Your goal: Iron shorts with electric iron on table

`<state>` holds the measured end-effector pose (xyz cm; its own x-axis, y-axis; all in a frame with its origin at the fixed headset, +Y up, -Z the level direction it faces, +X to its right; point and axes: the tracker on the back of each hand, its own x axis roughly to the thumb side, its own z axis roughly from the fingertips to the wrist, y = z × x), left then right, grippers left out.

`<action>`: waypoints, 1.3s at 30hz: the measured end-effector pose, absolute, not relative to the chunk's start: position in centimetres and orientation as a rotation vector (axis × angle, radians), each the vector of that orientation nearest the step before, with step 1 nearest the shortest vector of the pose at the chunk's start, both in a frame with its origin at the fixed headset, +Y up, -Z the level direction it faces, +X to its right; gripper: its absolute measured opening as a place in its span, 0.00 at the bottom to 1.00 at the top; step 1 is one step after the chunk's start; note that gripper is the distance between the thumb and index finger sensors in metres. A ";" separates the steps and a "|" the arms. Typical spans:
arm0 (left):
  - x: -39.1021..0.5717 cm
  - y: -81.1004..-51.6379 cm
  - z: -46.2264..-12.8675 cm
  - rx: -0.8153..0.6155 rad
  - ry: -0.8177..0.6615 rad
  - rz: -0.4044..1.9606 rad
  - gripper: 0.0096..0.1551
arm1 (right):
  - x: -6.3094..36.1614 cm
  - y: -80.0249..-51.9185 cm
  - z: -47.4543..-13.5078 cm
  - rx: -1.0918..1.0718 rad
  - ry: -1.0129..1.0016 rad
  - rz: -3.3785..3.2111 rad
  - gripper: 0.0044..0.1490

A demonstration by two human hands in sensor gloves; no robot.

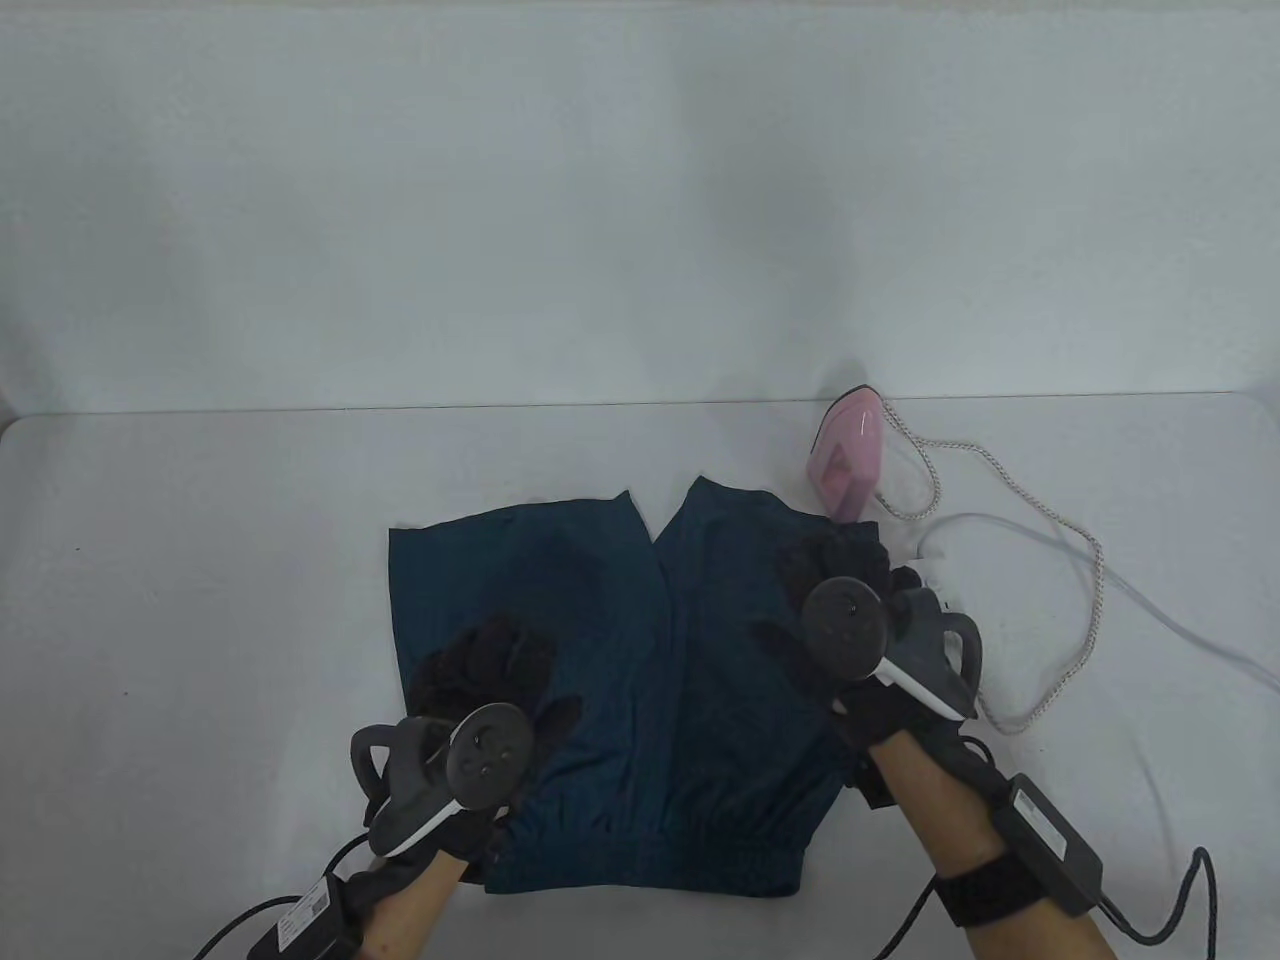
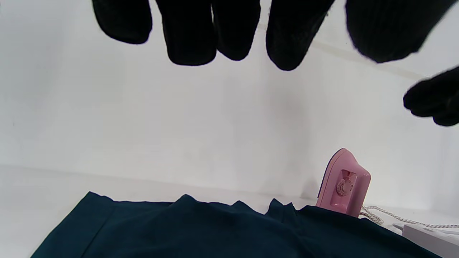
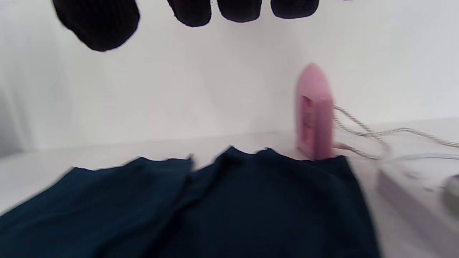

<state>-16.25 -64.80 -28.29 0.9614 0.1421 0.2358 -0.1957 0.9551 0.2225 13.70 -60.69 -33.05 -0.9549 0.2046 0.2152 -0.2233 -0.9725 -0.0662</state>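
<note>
Standing upright beside shorts (image 1: 640, 660): unlabelled pink iron (image 1: 848, 453).

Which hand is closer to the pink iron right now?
Right. The right hand is over the shorts' leg just in front of the pink iron, which stands upright at the hem. The left hand is over the far leg, across the shorts.

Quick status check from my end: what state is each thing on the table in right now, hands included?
shorts: spread flat on the table, waistband toward the person, legs pointing away.
iron: standing upright on its heel past the right leg, not held.
iron cord: lying loose in loops on the table.
left hand: over the left leg, fingers spread, gripping nothing.
right hand: over the right leg, fingers open, gripping nothing.
</note>
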 end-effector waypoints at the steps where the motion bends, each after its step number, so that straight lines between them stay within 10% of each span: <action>1: -16.2 -64.9 -28.2 0.253 -0.223 0.168 0.40 | 13.0 -60.7 -32.3 0.333 -0.146 2.898 0.51; 15: -15.0 -66.4 -27.2 0.336 -0.220 -0.029 0.45 | 9.3 -66.8 -29.3 0.373 -0.370 3.067 0.52; 39: -14.9 -66.4 -27.0 0.327 -0.227 -0.028 0.43 | 8.3 -67.5 -29.0 0.416 -0.415 3.100 0.49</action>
